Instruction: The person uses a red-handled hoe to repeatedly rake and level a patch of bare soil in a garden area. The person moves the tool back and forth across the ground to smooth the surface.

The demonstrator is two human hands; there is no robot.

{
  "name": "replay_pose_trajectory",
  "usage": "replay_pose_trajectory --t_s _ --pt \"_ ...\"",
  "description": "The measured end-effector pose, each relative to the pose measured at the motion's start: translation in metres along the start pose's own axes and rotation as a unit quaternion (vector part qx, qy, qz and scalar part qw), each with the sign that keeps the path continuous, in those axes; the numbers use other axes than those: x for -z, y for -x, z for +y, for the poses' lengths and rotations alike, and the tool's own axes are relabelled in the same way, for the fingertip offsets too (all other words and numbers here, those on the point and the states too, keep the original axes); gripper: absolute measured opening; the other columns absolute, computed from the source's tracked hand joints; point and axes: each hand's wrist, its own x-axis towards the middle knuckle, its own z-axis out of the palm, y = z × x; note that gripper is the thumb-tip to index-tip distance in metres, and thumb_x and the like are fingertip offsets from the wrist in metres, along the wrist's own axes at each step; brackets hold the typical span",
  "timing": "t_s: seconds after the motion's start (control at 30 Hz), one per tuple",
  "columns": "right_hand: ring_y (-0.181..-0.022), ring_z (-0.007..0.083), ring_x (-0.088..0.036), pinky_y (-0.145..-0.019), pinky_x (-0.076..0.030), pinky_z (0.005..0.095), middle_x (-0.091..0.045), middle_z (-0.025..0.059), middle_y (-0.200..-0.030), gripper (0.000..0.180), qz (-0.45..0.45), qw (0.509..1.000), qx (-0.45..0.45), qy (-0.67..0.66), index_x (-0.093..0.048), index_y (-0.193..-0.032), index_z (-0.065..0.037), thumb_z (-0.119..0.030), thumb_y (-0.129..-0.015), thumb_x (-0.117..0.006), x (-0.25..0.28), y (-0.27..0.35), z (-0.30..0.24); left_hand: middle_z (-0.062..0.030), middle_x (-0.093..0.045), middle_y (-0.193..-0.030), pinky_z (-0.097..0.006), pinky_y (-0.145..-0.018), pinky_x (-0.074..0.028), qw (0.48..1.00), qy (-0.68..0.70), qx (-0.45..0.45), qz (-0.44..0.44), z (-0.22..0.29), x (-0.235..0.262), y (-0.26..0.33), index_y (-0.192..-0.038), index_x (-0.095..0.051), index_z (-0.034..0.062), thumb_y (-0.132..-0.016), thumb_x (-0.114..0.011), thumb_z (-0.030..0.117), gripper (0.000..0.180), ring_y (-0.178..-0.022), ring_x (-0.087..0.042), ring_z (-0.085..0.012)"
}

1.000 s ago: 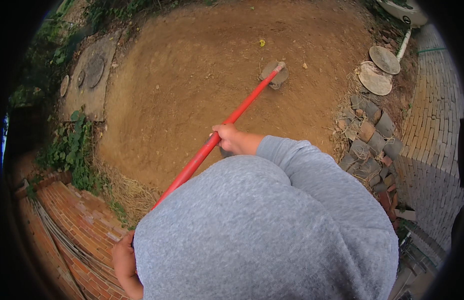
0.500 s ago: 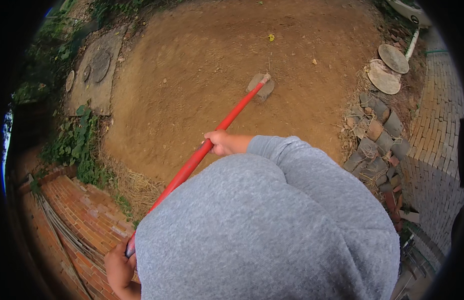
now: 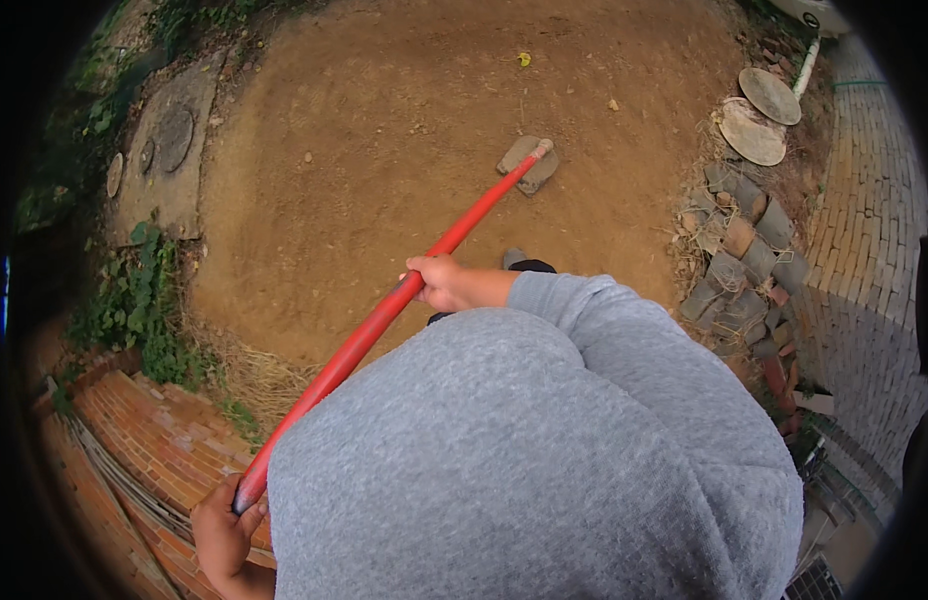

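- Gripping a long red-handled hoe (image 3: 424,280), both hands are wrapped around its shaft, which is running diagonally from lower left to upper right across the view.
- Closing firmly around the middle of the red handle, the right hand (image 3: 439,283) is showing its knuckles on top, its arm reaching out of a grey fleece sleeve (image 3: 604,320).
- Holding the near end of the handle, the left hand (image 3: 224,535) is curling shut around it at the lower left, just above a low red brick wall (image 3: 144,450).
- Resting flat on the bare brown soil patch (image 3: 384,150), the dull metal hoe blade (image 3: 529,163) is sitting at the far end of the shaft, well apart from both hands.
- Showing just past the right wrist, a dark shoe tip (image 3: 519,262) is standing on the soil.
- Lying along the right edge of the soil, a heap of broken grey and reddish roof tiles (image 3: 739,260) is bordering a paved brick path (image 3: 874,230).
- Sitting beyond the tiles, two round flat stone discs (image 3: 759,115) are lying near a white pipe (image 3: 806,65).
- Lying at the upper left, a concrete slab with a round cover (image 3: 169,150) is sitting beside green weeds (image 3: 134,300).
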Motion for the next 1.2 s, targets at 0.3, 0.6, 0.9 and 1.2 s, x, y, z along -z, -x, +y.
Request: replay_pose_trajectory --t_s 0.3,0.6,0.9,1.2 --pt "-0.084 0.0290 -0.063 -0.076 -0.056 0.0490 -0.059 0.0146 -0.091 0.018 -0.049 0.993 -0.068 0.082 -0.043 -0.104 -0.003 -0.011 -0.093 -0.054 0.004 -0.032 0.018 -0.0191 -0.064 -0.077 -0.037 -0.065 -0.049 0.998 -0.052 -0.001 0.020 0.012 0.022 0.015 -0.101 -0.067 0.0037 -0.063 -0.080 0.017 0.043 -0.069 -0.063 -0.0347" --pt "-0.075 0.0245 -0.061 -0.067 -0.057 0.0452 -0.057 0.0124 -0.085 0.013 0.012 0.994 0.111 -0.004 -0.046 -0.099 -0.002 -0.007 -0.091 -0.055 0.011 0.022 -0.090 -0.0188 -0.066 -0.082 -0.035 -0.067 -0.050 0.986 0.147 0.059 0.055 0.027 -0.043 -0.019 -0.104 -0.068 0.0049 -0.071 -0.074 0.017 0.036 -0.073 -0.066 -0.0316" --pt "-0.074 0.0251 -0.057 -0.066 -0.055 0.0500 -0.050 0.0124 -0.092 0.022 0.072 0.992 0.088 -0.052 -0.042 -0.109 -0.004 -0.006 -0.091 -0.055 0.014 -0.016 -0.157 -0.0197 -0.067 -0.084 -0.035 -0.069 -0.050 0.968 0.237 0.075 0.041 0.107 -0.050 -0.036 -0.108 -0.067 0.0050 -0.074 -0.072 0.016 0.036 -0.075 -0.066 -0.0303" --pt "-0.083 0.0251 -0.057 -0.070 -0.054 0.0532 -0.049 0.0123 -0.097 0.027 0.006 0.999 -0.033 0.018 -0.039 -0.113 -0.009 -0.003 -0.090 -0.051 0.016 0.006 -0.123 -0.0195 -0.068 -0.087 -0.033 -0.071 -0.050 0.993 0.072 0.097 0.015 0.137 -0.008 0.002 -0.109 -0.067 0.0043 -0.076 -0.069 0.011 0.034 -0.078 -0.068 -0.0241"
